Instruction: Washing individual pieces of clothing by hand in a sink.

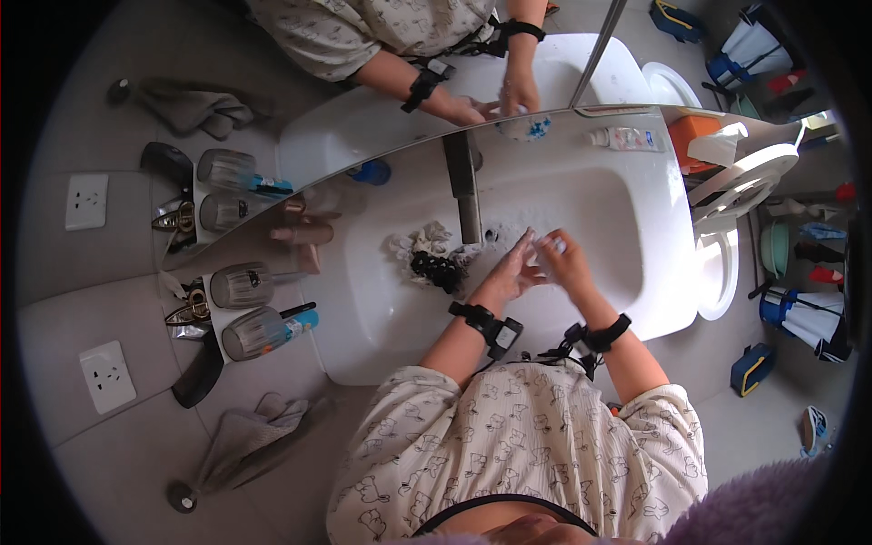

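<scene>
Over the white washbasin [606, 245], my right hand [571, 262] grips a small white piece, possibly a bar of soap, mostly hidden by the fingers. My left hand [511, 274] lies just beside it, wet and sudsy, its fingers apart and its palm turned toward the white piece. To the left, a crumpled wet black and white cloth [436, 262] rests on the basin floor. Between cloth and hands, the dark faucet [466, 197] reaches over the basin, with foam around the drain [491, 235].
A mirror [381, 129] borders the back of the basin. A white and blue item [524, 128] and a clear tube [630, 139] lie on the back ledge. At left, a wall shelf holds cups [255, 334]. A toilet seat [749, 174] stands at right.
</scene>
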Available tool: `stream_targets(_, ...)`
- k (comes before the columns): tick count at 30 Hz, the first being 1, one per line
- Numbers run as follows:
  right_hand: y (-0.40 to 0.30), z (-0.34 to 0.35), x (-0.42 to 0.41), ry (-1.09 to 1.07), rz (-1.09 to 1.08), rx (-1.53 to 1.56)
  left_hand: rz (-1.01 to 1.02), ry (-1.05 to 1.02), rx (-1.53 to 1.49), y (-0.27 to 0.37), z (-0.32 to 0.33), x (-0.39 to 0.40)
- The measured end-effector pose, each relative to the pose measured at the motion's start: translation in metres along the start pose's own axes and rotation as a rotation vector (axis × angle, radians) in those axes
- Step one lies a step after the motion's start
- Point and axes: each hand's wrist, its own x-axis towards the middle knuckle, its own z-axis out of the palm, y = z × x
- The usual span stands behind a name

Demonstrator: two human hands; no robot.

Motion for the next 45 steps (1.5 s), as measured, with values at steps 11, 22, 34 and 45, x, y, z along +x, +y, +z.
stream_targets(11, -0.007, 0.051, -0.014, 0.246, -0.451, -0.092, 0.481, -0.282, -0.235, -0.009, 0.005, -0.006)
stream_targets(22, 0.000, 0.066, -0.024, 0.220, -0.539, -0.171, 0.456, -0.178, -0.380, -0.018, -0.011, 0.004)
stream_targets(34, -0.012, 0.031, 0.008, 0.086, -0.459, -0.025, 0.449, -0.180, -0.299, -0.015, 0.035, -0.017)
stream_targets(45, -0.011, 0.032, 0.015, 0.209, -0.559, -0.349, 0.306, -0.173, -0.371, -0.028, 0.016, -0.009)
